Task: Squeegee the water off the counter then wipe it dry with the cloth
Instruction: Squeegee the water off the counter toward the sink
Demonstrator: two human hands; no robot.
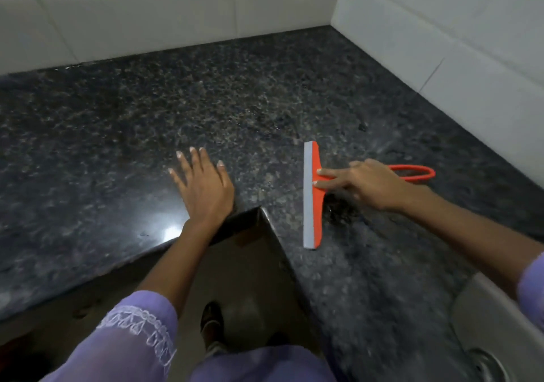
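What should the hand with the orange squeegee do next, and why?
Probably pull the squeegee toward the sink. The right hand holds its handle with two fingers pressing the head, the blade lies flat on the counter, and a wet patch sits right beside it.

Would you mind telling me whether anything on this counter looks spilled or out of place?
Yes: a dark wet patch sits on the granite counter just behind the orange squeegee, under the right hand. No cloth is in view.

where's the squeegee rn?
Head view, right of centre: the orange squeegee lies on the dark granite counter under the right hand, blade toward the counter's inner corner, loop handle pointing right toward the tiled wall.
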